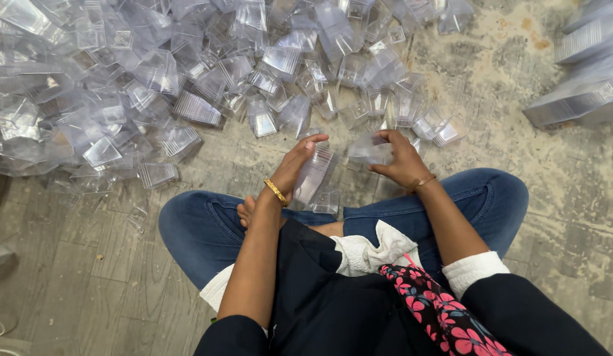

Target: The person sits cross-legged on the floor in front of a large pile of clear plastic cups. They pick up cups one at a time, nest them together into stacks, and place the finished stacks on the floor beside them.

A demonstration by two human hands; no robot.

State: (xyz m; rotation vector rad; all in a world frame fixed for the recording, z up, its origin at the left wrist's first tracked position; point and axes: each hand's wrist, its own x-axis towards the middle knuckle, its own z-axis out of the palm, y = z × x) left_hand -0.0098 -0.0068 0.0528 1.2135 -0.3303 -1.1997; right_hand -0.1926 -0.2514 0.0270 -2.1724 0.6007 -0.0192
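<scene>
So, left to right: big loose pile of clear plastic cups [122, 86] covers the floor [75, 264] at top left, tipped every way, clearly just dumped. It thins into scattered singles nearer the person's knees, within arm's reach.

Left hand [294, 165] wraps a nested stack of cups [314, 173], fingers curled over its top end and palm along the side. The stack tilts down toward the lap, so its open end seems to face the other hand. One more cup [326, 201] lies on the floor just below the stack, against the jeans.

Right hand [402, 158] is closed on a single cup [370, 150], held just beside the stack's upper end but not touching it. Fingers pinch it from above, thumb under.

Person sits cross-legged, blue jeans, dark top, floral cloth [445, 310] across the lap.

Far right: long neat stacked rows of cups [573, 99] lie on their sides, well apart from the loose pile, so sorted and unsorted stay separate.
</scene>
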